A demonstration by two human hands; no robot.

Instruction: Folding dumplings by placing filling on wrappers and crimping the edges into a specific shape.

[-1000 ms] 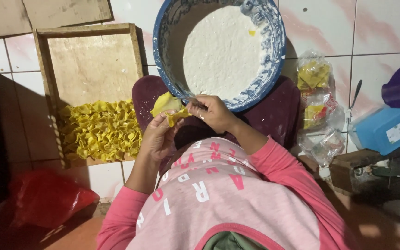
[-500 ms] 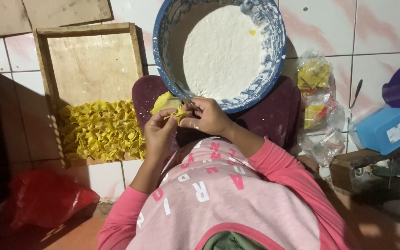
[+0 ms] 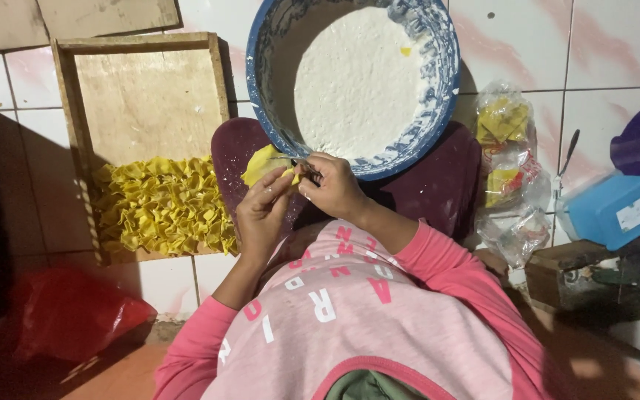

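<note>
While both hands meet just below the bowl (image 3: 438, 111), we pinch one yellow wrapper (image 3: 264, 163) between them: the left hand (image 3: 261, 215) grips its lower edge, and the right hand (image 3: 331, 185) closes on its right side. Folded wrappers (image 3: 161, 204) fill the near end of the wooden tray (image 3: 68, 111), left of our hands.

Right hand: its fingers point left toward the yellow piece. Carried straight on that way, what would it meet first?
The right hand already pinches the yellow wrapper, so that comes first, then the left hand's fingers against it. Depth beyond is unclear.
</note>
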